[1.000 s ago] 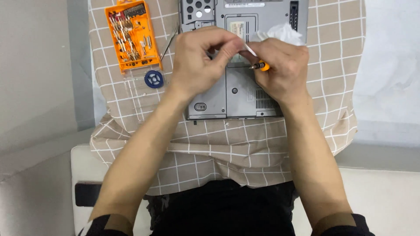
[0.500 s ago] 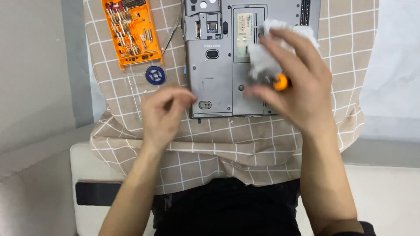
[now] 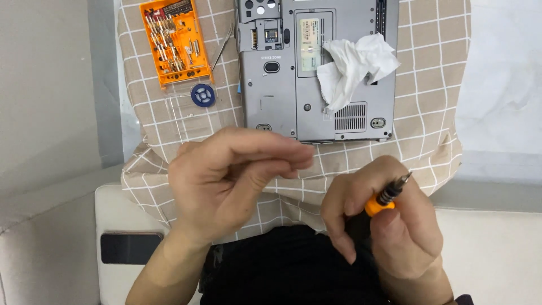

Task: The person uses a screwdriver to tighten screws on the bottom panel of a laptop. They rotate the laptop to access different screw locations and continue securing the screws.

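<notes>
**Screwdriver held near, laptop lying far**

A beige checked cloth (image 3: 429, 85) is spread over the lap, and a grey laptop (image 3: 282, 96) is laid on it bottom side up, on the far side of both hands. Its long axis runs left to right. A crumpled white tissue (image 3: 353, 65) is placed on its right part. An orange bit case (image 3: 174, 42) and a small blue disc (image 3: 202, 95) are seen at the far left.

The left hand (image 3: 226, 181) is raised, nearer to the laptop, fingers pinched together; whether something small is held cannot be told. The right hand (image 3: 389, 226) is closed around an orange screwdriver (image 3: 387, 197), tip pointing far-right. The hands are kept apart.
</notes>
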